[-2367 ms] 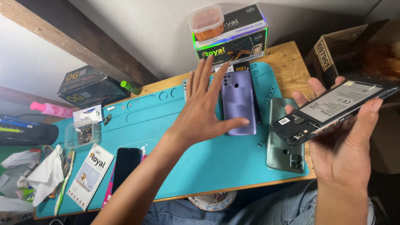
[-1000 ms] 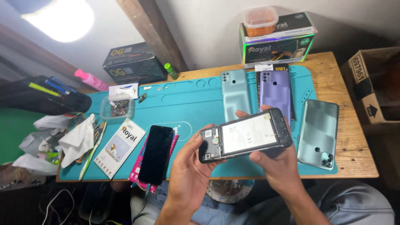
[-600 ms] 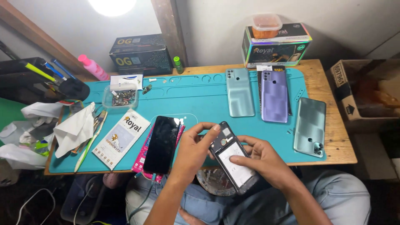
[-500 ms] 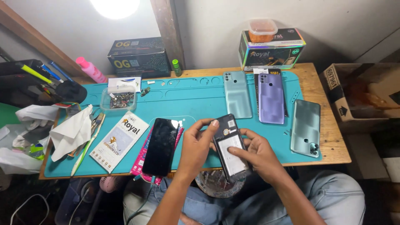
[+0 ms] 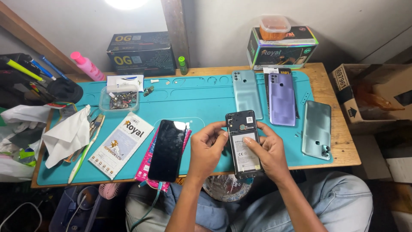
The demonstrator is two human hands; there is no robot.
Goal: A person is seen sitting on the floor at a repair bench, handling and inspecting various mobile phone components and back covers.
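Note:
Both my hands hold an opened phone [image 5: 243, 142] with its back cover off, battery and circuit board showing, over the near edge of the teal work mat [image 5: 201, 101]. My left hand [image 5: 207, 150] grips its left side, fingers at the upper corner. My right hand [image 5: 267, 151] holds the right side, its thumb resting on the battery. A black phone [image 5: 168, 150] with a dark screen lies face up to the left on a pink packet, a cable plugged into its bottom end.
A pale green back cover [image 5: 246, 93], a purple one [image 5: 281, 99] and a green one [image 5: 317, 129] lie at right. A clear tray of screws [image 5: 119, 100], white packet [image 5: 121, 144], tissue [image 5: 66, 135] and tools sit left. Boxes [image 5: 141, 53] stand behind; a cardboard box [image 5: 372, 94] at right.
The opened phone came down from held up at the right to low over the mat's near edge, turned lengthwise. My left hand, earlier spread over the mat, now grips it too.

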